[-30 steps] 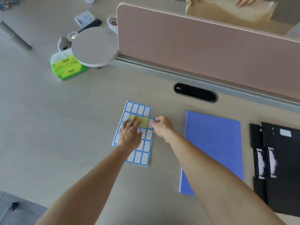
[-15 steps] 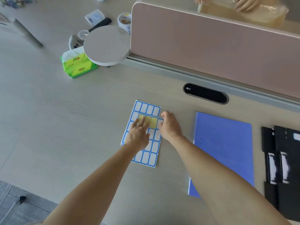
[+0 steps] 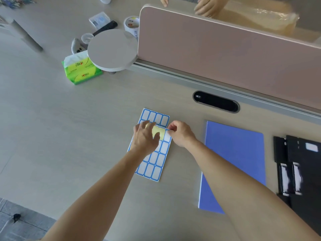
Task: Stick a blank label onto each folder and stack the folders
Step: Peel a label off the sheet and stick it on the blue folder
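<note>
— So, which step is it?
— Peeling. My left hand [image 3: 145,136] lies flat, fingers spread, on the label sheet [image 3: 152,160]; my right hand [image 3: 179,133] pinches one label's corner.
— And next?
— Lift it slowly, then carry it to the blue folder [image 3: 234,162], just beside on the right.

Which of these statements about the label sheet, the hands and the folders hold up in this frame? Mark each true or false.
1. Both hands are on the label sheet. True: the left hand presses it flat and the right hand pinches a label at its edge.
2. The blue folder already carries a label. False: its cover is bare.
3. The sheet has a gap showing yellow backing. True.
4. The blue folder lies on the black folders. False: they lie side by side.
</note>
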{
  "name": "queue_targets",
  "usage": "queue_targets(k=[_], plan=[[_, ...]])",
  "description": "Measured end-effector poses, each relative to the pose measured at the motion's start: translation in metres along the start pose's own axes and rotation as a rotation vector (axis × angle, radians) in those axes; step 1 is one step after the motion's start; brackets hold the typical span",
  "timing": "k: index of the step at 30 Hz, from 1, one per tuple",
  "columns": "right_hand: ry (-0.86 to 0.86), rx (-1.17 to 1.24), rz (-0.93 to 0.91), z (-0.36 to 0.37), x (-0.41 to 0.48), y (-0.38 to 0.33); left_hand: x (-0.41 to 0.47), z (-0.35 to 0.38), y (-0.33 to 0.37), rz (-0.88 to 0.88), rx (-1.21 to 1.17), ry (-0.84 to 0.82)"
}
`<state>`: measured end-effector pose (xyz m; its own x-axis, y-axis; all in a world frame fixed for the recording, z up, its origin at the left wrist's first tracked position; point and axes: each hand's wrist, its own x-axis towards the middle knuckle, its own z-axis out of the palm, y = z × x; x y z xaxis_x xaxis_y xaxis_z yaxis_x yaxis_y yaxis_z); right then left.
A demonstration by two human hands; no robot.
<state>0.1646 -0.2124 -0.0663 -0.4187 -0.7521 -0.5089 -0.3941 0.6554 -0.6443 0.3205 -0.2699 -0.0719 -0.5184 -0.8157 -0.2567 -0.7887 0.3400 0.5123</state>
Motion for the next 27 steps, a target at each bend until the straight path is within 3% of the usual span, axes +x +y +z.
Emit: queue_targets(k=[7, 15, 27], plan=[[-0.044, 0.118, -0.132, -0.015, -0.007, -0.002, 0.019, -0.028, 0.015, 0.015, 0.085, -0.153], [-0.022, 0.287, -0.158, -0.004, -0.01, 0.002, 0.018, -0.036, 0.021, -0.169, -0.15, -0.373], [-0.004, 0.126, -0.239, -0.007, -0.015, 0.006, 0.023, -0.024, 0.024, -0.257, -0.355, -0.39]])
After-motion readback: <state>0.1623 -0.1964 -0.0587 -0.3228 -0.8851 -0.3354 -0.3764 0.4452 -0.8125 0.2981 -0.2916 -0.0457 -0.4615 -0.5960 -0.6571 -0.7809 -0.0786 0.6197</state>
